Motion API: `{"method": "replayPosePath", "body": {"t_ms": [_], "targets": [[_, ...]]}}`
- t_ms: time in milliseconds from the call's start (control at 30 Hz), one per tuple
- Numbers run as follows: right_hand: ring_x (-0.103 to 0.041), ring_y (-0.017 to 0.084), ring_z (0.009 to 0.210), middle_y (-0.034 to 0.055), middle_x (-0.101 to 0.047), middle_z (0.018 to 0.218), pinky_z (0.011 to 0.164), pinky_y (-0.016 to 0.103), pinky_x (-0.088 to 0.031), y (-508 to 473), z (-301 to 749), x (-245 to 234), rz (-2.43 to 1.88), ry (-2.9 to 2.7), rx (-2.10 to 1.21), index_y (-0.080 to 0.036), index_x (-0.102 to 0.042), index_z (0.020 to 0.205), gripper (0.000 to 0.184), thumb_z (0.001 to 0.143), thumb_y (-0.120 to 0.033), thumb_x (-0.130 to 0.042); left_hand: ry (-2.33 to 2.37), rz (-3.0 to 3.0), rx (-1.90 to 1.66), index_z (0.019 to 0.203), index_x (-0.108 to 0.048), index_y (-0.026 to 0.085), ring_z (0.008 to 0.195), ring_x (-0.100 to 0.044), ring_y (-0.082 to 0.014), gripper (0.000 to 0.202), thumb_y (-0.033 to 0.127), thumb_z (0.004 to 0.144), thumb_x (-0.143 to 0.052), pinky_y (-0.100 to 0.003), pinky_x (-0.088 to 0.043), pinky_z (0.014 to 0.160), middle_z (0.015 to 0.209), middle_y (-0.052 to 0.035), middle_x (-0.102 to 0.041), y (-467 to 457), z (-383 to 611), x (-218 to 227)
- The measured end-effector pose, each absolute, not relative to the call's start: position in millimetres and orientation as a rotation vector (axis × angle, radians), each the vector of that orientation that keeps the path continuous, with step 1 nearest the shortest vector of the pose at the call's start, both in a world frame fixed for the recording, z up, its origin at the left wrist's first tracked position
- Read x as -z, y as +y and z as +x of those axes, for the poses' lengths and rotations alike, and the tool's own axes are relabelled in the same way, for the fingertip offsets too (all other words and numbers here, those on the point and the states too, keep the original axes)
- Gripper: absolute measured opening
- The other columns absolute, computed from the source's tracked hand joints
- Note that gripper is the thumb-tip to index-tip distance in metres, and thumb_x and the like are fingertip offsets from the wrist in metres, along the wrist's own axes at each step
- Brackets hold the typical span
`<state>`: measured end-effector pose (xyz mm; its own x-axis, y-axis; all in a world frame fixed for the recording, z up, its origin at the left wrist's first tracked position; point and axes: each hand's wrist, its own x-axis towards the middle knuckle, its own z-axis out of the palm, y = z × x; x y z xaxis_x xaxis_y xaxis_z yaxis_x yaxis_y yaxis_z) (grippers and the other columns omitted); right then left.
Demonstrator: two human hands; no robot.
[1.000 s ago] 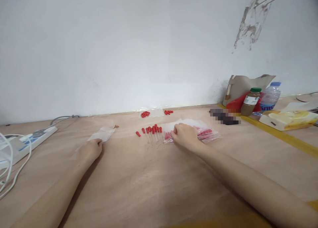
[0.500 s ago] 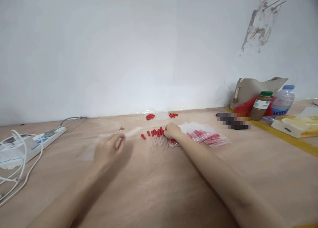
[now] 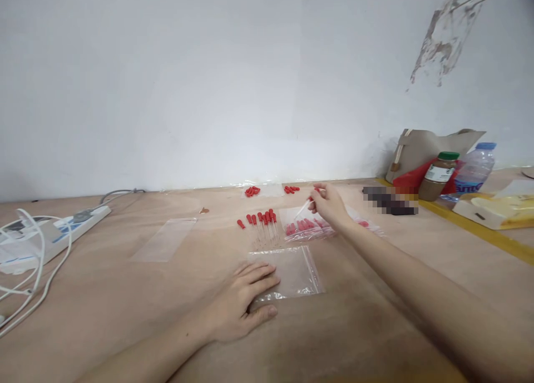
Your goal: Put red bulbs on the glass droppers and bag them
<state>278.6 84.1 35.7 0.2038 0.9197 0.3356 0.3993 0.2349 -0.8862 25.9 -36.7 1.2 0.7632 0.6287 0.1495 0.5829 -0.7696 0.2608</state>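
Note:
My left hand [image 3: 246, 302] lies flat with fingers spread, its fingertips on the left part of a clear zip bag [image 3: 287, 272]. My right hand [image 3: 329, 205] is closed around a red-bulbed dropper [image 3: 306, 206], whose pale thin tube points down to the left. Below that hand lie several clear bags [image 3: 298, 234] with red-bulbed droppers inside. A row of loose droppers [image 3: 267, 219] with red bulbs and thin clear tubes lies to the left of those bags.
Two small groups of red bulbs [image 3: 252, 191] lie near the wall. Further clear bags [image 3: 164, 241] lie left. A power strip [image 3: 79, 233] with white cables sits far left. At right stand a green-capped jar [image 3: 438, 177], a water bottle [image 3: 475, 169] and a beige bag [image 3: 429, 144].
My left hand has moved right and toward me, and a zip bag now lies flat under its fingers. My right hand has lifted a dropper from the row and moved right.

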Motion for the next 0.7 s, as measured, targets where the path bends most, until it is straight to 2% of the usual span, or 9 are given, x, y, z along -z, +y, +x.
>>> {"method": "replayPosePath", "body": {"t_ms": [100, 167, 400, 700], "targets": [[-0.053, 0.009, 0.048, -0.0028, -0.053, 0.064, 0.045, 0.020, -0.044, 50.2, 300.8, -25.1, -1.177, -1.190, -0.713, -0.017, -0.043, 0.098, 0.027, 0.076, -0.034, -0.047, 0.967, 2.746, -0.471, 0.122, -0.047, 0.024, 0.118, -0.039, -0.0239, 0.040, 0.039, 0.085, -0.045, -0.041, -0.033, 0.099, 0.128, -0.0075, -0.044, -38.0, 28.3, -3.8], [-0.052, 0.009, 0.046, -0.0043, -0.051, 0.059, 0.044, 0.021, -0.043, 31.1, 309.7, -13.2, -1.159, -1.131, -0.780, -0.018, -0.044, 0.094, 0.029, 0.074, -0.037, -0.051, 1.000, 2.725, -0.547, 0.118, -0.050, 0.023, 0.116, -0.040, -0.0233, 0.036, 0.036, 0.085, -0.045, -0.039, -0.035, 0.097, 0.124, -0.0076, -0.046, -37.7, 29.8, -4.6], [-0.052, 0.009, 0.046, -0.0048, -0.053, 0.058, 0.046, 0.022, -0.044, 14.7, 319.6, 24.1, -1.071, -0.986, -0.809, -0.019, -0.047, 0.089, 0.038, 0.067, -0.046, -0.061, 1.025, 2.687, -0.538, 0.123, -0.045, 0.025, 0.122, -0.035, -0.0229, 0.038, 0.034, 0.086, -0.044, -0.042, -0.030, 0.102, 0.132, -0.0052, -0.040, -29.2, 27.5, 4.6], [-0.053, 0.010, 0.045, -0.0054, -0.053, 0.057, 0.046, 0.024, -0.045, 13.5, 312.3, 24.6, -1.060, -0.980, -0.886, -0.020, -0.045, 0.086, 0.040, 0.063, -0.046, -0.064, 1.046, 2.631, -0.486, 0.126, -0.041, 0.026, 0.122, -0.036, -0.0220, 0.042, 0.035, 0.085, -0.045, -0.041, -0.032, 0.101, 0.132, -0.0057, -0.040, -26.8, 26.0, 7.0]]}}
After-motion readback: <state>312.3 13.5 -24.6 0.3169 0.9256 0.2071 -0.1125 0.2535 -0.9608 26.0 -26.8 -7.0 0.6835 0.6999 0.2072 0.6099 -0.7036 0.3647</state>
